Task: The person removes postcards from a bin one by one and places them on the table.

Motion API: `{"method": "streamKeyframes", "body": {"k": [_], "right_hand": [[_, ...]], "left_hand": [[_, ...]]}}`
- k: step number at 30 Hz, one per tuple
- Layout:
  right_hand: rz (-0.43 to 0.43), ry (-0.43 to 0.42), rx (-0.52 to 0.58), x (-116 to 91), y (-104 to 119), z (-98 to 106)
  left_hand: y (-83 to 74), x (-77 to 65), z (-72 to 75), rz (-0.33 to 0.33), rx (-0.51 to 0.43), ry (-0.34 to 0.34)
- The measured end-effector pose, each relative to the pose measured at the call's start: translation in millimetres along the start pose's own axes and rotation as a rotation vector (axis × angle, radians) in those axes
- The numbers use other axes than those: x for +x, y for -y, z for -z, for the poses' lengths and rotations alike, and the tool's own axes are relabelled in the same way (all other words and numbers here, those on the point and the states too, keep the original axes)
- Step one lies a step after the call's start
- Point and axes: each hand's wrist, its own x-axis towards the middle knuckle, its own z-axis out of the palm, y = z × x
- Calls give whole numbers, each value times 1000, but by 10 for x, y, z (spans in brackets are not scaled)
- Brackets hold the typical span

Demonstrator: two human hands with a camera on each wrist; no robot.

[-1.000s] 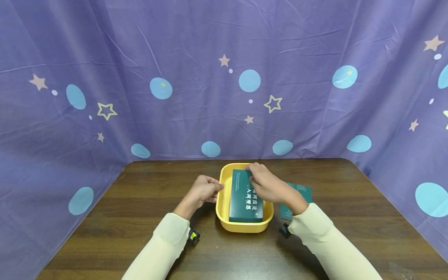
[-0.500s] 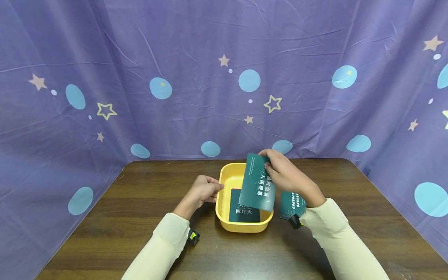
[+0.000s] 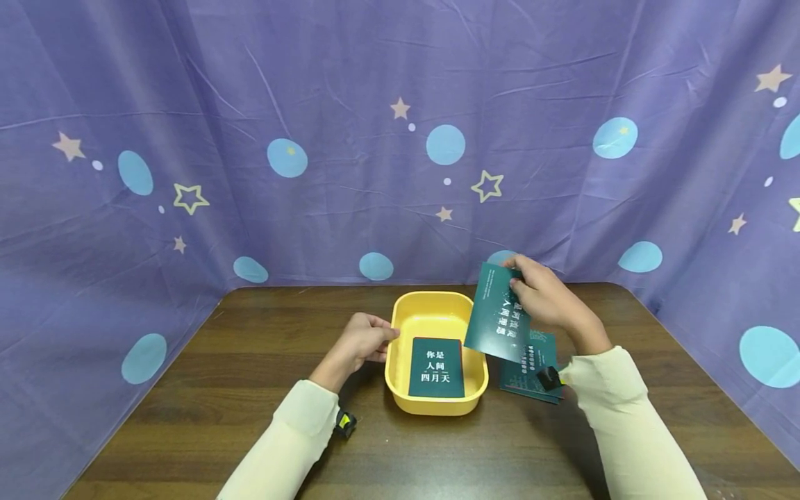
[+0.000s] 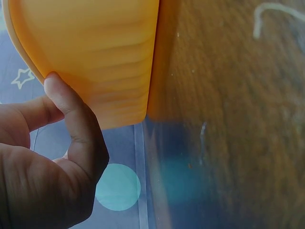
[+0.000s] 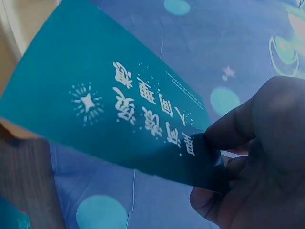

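Note:
At its left edge, a yellow plastic basin [image 3: 437, 410] is gripped by my left hand [image 3: 359, 344]. The left wrist view shows a bent finger touching the outer wall of this basin [image 4: 105, 52] near its rim. Inside lies a dark green card [image 3: 431, 368] with white characters, a red edge showing beneath it. My right hand [image 3: 544, 295] pinches another green card [image 3: 500, 312] by its edge, tilted above the basin's right side. Its white lettering and star mark show on the card [image 5: 95, 124] in the right wrist view, thumb on its face.
Several green cards [image 3: 534, 361] lie overlapped on the brown wooden table [image 3: 281, 326] to the right of the basin, partly under the right hand's card. A purple curtain [image 3: 350, 208] with stars and blue dots hangs behind the table.
The right hand has lifted the lettered green card out of the basin and carried it rightward, uncovering the card underneath. My left hand stays at the basin's edge.

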Motion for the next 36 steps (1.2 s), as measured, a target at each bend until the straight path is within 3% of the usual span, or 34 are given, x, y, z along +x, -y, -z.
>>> {"method": "streamKeyframes", "body": {"k": [13, 23, 36], "right_hand": [[-127, 89, -64, -66, -404, 122], [-192, 235, -108, -74, -709, -20], [-297, 356, -59, -106, -915, -204]], "left_hand": [[-10, -17, 4, 7, -2, 6], [-7, -33, 6, -7, -4, 12], [-18, -32, -3, 2, -6, 8]]}}
